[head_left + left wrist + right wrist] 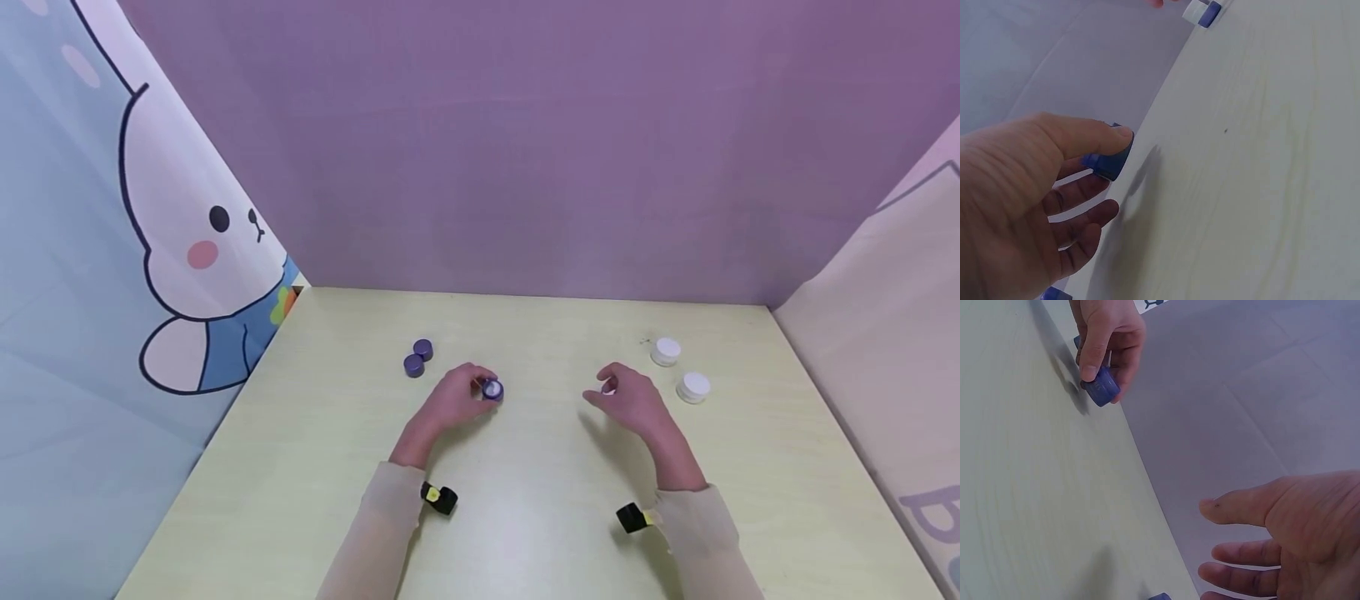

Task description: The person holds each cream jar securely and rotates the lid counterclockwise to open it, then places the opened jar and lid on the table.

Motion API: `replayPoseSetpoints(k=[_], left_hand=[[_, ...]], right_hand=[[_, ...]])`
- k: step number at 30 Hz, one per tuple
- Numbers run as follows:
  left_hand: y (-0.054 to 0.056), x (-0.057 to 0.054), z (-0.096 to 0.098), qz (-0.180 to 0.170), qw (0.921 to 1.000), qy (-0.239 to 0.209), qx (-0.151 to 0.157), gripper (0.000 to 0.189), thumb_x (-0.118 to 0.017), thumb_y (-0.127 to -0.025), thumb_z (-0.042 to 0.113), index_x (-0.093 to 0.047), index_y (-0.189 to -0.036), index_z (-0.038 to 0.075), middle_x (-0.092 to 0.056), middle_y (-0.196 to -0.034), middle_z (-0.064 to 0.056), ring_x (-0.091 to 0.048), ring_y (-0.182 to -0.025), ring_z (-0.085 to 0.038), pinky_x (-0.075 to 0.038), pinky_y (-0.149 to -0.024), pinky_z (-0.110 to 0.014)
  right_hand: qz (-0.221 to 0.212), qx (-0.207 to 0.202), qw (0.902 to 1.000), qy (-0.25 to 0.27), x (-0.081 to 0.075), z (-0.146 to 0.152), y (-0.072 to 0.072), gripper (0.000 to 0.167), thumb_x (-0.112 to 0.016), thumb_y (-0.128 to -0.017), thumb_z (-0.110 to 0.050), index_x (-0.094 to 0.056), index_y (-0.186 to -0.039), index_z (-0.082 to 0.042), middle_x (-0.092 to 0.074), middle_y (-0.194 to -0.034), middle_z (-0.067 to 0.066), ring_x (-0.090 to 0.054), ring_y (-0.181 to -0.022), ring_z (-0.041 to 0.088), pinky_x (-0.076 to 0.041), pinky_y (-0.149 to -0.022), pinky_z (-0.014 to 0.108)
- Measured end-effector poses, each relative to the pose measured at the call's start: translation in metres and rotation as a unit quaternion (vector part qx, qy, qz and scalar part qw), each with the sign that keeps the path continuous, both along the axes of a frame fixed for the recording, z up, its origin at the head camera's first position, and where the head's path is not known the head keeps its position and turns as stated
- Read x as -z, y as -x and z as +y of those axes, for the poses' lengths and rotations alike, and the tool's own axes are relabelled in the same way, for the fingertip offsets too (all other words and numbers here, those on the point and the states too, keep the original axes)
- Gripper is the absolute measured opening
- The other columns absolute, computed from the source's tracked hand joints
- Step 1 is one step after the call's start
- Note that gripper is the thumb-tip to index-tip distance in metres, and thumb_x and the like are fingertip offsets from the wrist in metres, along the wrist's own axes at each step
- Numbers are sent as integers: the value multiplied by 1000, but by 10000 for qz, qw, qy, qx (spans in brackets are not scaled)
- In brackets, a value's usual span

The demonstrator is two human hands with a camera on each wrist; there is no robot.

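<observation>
A small, round blue piece (492, 389) with a whitish centre is pinched between the thumb and fingers of my left hand (453, 396), just above the table. The left wrist view shows this blue piece (1110, 153) from the side, with a stepped edge; I cannot tell whether it is a cap or a jar. My right hand (633, 402) hovers over the table, thumb and fingers apart. In the right wrist view, a gap separates that hand's thumb and fingers (1241, 553), with nothing between them. Two round white-topped pieces, a farther one (665, 351) and a nearer one (693, 387), stand beyond it.
Two more small blue round pieces (418, 357) stand together left of my left hand. The pale wooden table (525, 500) meets a purple backdrop (525, 167) at its far edge. Printed cloths hang at the left (75, 333) and right (862, 358).
</observation>
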State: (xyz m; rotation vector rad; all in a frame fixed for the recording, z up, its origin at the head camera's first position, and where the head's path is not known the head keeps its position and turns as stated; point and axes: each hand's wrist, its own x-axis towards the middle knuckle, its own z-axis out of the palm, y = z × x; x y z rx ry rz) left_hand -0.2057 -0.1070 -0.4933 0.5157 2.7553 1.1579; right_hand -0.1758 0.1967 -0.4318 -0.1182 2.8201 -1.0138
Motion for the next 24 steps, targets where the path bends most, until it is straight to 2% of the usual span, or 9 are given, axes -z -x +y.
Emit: replayPoseSetpoints(k=[12, 24], left_hand=[[-3, -3, -1, 63, 9996, 245, 85, 38, -81, -79, 16, -68, -115, 10, -62, -102, 0, -57, -93, -15, -48, -86, -32], [-2, 0, -1, 55, 9992, 377, 140, 38, -81, -79, 15, -68, -114, 9, -65, -108, -3, -59, -101, -17, -46, -92, -34]], right_hand=[[49, -31, 10000, -14, -3, -1, -3, 46, -69, -89, -30, -57, -118, 3, -63, -96, 11, -59, -83, 25, -49, -72, 41], [83, -59, 9999, -63, -4, -1, -4, 45, -69, -89, -30, -57, -117, 3, -63, -96, 10, -59, -83, 25, -49, -73, 42]])
